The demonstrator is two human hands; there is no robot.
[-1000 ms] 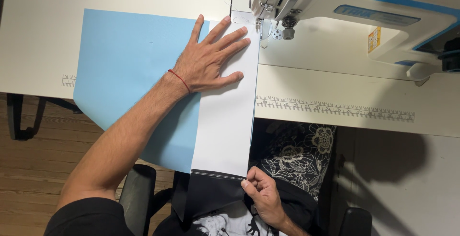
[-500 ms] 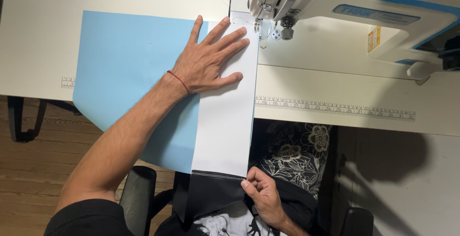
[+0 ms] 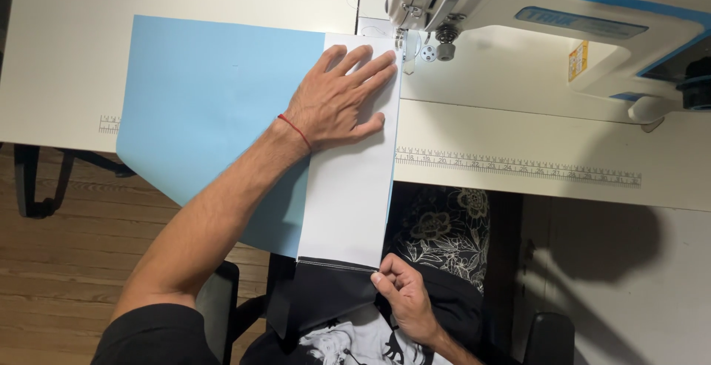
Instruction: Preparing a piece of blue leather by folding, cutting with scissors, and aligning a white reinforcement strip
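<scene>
Two hands show in the head view, along with one sewing machine (image 3: 518,17), one blue sheet (image 3: 207,106), one white strip (image 3: 348,202) and one piece of black fabric (image 3: 318,295). The blue sheet lies flat on the pale counter (image 3: 59,54), with its near corner hanging past the edge. The white strip lies over the blue sheet's right side, running from the needle area of the machine down off the counter, where it joins the black fabric. The left hand (image 3: 337,98) lies open and flat, fingers spread, pressing the white strip just beside the needle; a red thread circles its wrist. The right hand (image 3: 404,298) is closed, pinching the strip's lower right corner at the seam with the black fabric.
</scene>
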